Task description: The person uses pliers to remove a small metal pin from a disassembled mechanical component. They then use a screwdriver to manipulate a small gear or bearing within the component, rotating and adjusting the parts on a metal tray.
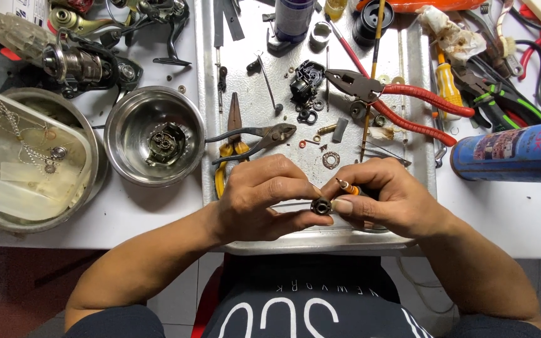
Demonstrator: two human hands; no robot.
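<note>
My left hand pinches a small dark ring part over the metal tray's near edge; my right hand pinches an orange-tipped tool. I'd brace both wrists and probe gently.

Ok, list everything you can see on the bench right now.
small round dark metal part: one, pinched between both hands
orange-tipped thin tool: one, in right hand
red-handled pliers: one, on tray, upper right
yellow-handled pliers: one, tray's left edge
silver metal tray: one, centre
round steel bowl: one, left, holding a dark gear part
blue spray can: one, right, lying down
clear plastic tub: one, far left
left hand: one, tray front
right hand: one, tray front
</note>
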